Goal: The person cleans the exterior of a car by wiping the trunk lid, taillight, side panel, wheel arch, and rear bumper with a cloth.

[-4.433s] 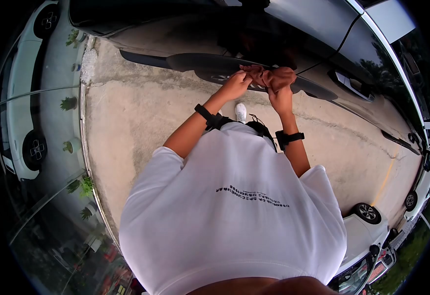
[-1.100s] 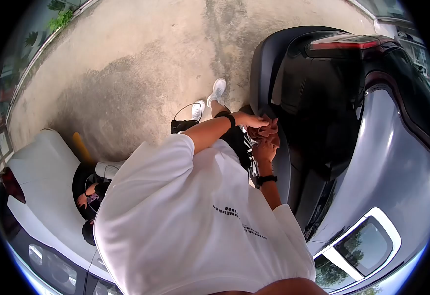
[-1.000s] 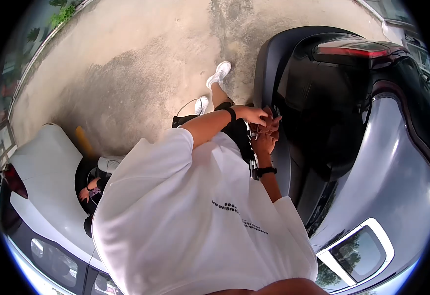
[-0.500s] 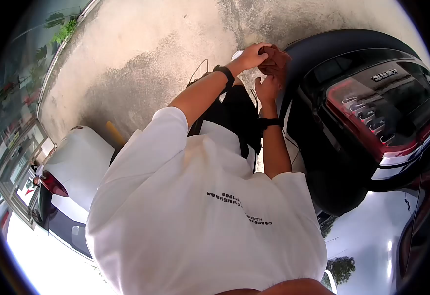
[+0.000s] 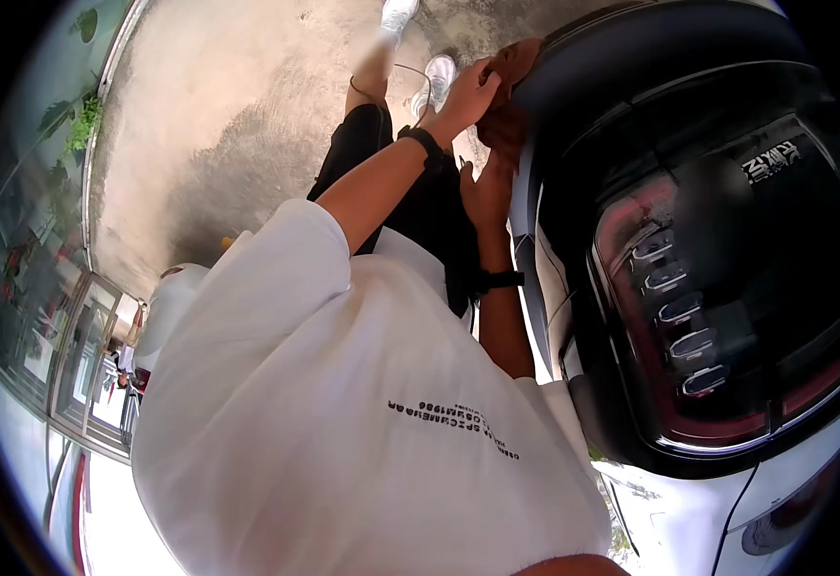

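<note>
A brown cloth (image 5: pixel 506 120) is bunched up between my hands beside the dark rear edge of a vehicle. My left hand (image 5: pixel 466 99), a dark band on its wrist, has its fingers closed on the upper part of the cloth. Just below it, my right hand (image 5: pixel 487 195) grips the lower end, its thumb sticking up apart from the fabric. Its fingertips are partly hidden by the cloth. The cloth's upper end lies against or very near the vehicle's black trim (image 5: pixel 650 48); I cannot tell whether it touches.
The vehicle's rear fills the right side, with a red-edged tail light (image 5: pixel 684 307) and a silver emblem (image 5: pixel 771 163). White shoes (image 5: pixel 436 82) stand on the stained concrete floor (image 5: pixel 238 96). Glass doors (image 5: pixel 89 355) and a white rounded vehicle part (image 5: pixel 172 298) are at left.
The view has turned and come closer to the vehicle, whose tail light now looks larger. Both hands and the cloth sit farther up and left in view. White shoes now show more fully.
</note>
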A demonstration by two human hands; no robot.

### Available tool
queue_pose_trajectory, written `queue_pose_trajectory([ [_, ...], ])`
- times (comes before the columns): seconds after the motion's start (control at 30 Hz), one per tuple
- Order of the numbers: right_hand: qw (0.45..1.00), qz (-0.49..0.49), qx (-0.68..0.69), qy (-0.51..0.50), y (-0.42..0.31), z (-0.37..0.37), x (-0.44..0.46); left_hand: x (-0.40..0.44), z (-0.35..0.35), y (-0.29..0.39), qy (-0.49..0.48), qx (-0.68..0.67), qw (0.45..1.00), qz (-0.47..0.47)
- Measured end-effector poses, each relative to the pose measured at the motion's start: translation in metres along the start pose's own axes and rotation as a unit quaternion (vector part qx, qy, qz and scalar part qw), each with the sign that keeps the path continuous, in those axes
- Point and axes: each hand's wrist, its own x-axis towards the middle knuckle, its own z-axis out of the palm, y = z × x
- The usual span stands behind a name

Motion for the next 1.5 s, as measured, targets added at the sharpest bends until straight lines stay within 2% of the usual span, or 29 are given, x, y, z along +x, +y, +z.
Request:
queue_pose_trajectory([
  [0.07, 0.998, 0.008, 0.028, 0.063, -0.008, -0.004, 0.005, 0.000, -0.006, -0.018, -0.012, 0.123, 0.991, -0.052],
  [0.1, 0.994, 0.058, 0.043, 0.078, -0.003, 0.003, 0.010, 0.010, -0.009, -0.047, -0.102, 0.124, 0.984, -0.079],
  [0.13, 0.989, 0.075, 0.010, 0.127, -0.013, 0.002, 0.015, 0.014, -0.014, -0.034, -0.188, 0.129, 0.968, -0.107],
  [0.17, 0.989, 0.105, 0.007, 0.105, -0.020, -0.005, 0.024, 0.020, -0.013, -0.019, -0.187, 0.034, 0.929, -0.318],
  [0.2, 0.988, 0.130, 0.006, 0.087, -0.027, -0.007, 0.037, 0.025, -0.014, -0.019, -0.192, 0.037, 0.926, -0.322],
  [0.27, 0.983, 0.115, -0.067, 0.126, -0.030, -0.005, 0.064, 0.046, -0.016, -0.023, -0.226, -0.008, 0.923, -0.311],
  [0.3, 0.979, 0.166, -0.041, 0.108, -0.038, -0.010, 0.076, 0.051, -0.009, -0.035, -0.234, 0.012, 0.934, -0.271],
  [0.33, 0.976, 0.164, -0.086, 0.115, -0.043, -0.015, 0.094, 0.062, -0.007, -0.028, -0.253, 0.059, 0.939, -0.226],
  [0.37, 0.976, 0.164, -0.072, 0.127, -0.045, -0.022, 0.113, 0.075, -0.004, -0.025, -0.283, 0.071, 0.942, -0.167],
  [0.43, 0.968, 0.181, -0.092, 0.150, -0.044, -0.031, 0.140, 0.090, 0.001, -0.002, -0.325, 0.080, 0.936, -0.109],
  [0.5, 0.954, 0.211, -0.106, 0.186, -0.046, -0.030, 0.167, 0.125, 0.006, 0.035, -0.403, 0.114, 0.892, -0.170],
  [0.53, 0.939, 0.242, -0.118, 0.213, -0.047, -0.028, 0.176, 0.132, 0.012, 0.040, -0.396, 0.119, 0.902, -0.120],
  [0.63, 0.933, 0.232, -0.105, 0.254, -0.039, -0.033, 0.201, 0.155, 0.029, 0.052, -0.388, 0.099, 0.909, -0.115],
  [0.67, 0.930, 0.233, -0.106, 0.265, -0.036, -0.035, 0.202, 0.162, 0.034, 0.045, -0.396, 0.059, 0.903, -0.156],
  [0.8, 0.936, 0.230, -0.148, 0.224, -0.035, -0.039, 0.185, 0.151, 0.032, 0.036, -0.397, 0.093, 0.897, -0.170],
  [0.83, 0.930, 0.273, -0.150, 0.193, -0.039, -0.035, 0.177, 0.146, 0.027, 0.036, -0.408, 0.115, 0.890, -0.170],
  [0.87, 0.931, 0.271, -0.149, 0.193, -0.040, -0.029, 0.171, 0.139, 0.018, 0.035, -0.414, 0.142, 0.891, -0.120],
  [0.97, 0.935, 0.268, -0.141, 0.186, -0.047, -0.008, 0.142, 0.118, -0.006, 0.032, -0.423, 0.106, 0.890, -0.130],
  [1.0, 0.935, 0.273, -0.144, 0.177, -0.055, -0.003, 0.136, 0.115, -0.012, 0.032, -0.444, 0.123, 0.881, -0.105],
  [1.07, 0.931, 0.261, -0.188, 0.172, -0.049, 0.012, 0.129, 0.103, -0.026, 0.028, -0.414, 0.134, 0.899, -0.046],
  [1.13, 0.927, 0.281, -0.155, 0.195, -0.054, 0.011, 0.133, 0.108, -0.038, 0.032, -0.436, 0.179, 0.876, -0.102],
  [1.17, 0.928, 0.279, -0.155, 0.193, -0.053, 0.011, 0.138, 0.112, -0.045, 0.033, -0.475, 0.228, 0.846, -0.078],
  [1.2, 0.918, 0.300, -0.111, 0.233, -0.054, 0.007, 0.145, 0.116, -0.047, 0.035, -0.475, 0.226, 0.847, -0.080],
  [1.23, 0.905, 0.321, -0.069, 0.272, -0.054, 0.002, 0.151, 0.120, -0.047, 0.037, -0.521, 0.207, 0.810, -0.170],
  [1.27, 0.905, 0.320, -0.072, 0.269, -0.054, -0.002, 0.158, 0.123, -0.044, 0.040, -0.562, 0.186, 0.764, -0.257],
  [1.33, 0.898, 0.346, -0.105, 0.252, -0.046, -0.012, 0.173, 0.119, -0.035, 0.055, -0.534, 0.198, 0.775, -0.275],
  [1.43, 0.916, 0.302, -0.116, 0.238, -0.047, -0.044, 0.209, 0.119, -0.027, 0.064, -0.396, 0.119, 0.886, -0.211],
  [1.47, 0.926, 0.271, -0.127, 0.229, -0.050, -0.060, 0.223, 0.121, -0.021, 0.063, -0.396, 0.116, 0.886, -0.212],
  [1.5, 0.920, 0.291, -0.160, 0.207, -0.048, -0.076, 0.235, 0.125, -0.017, 0.061, -0.389, 0.110, 0.890, -0.210],
])
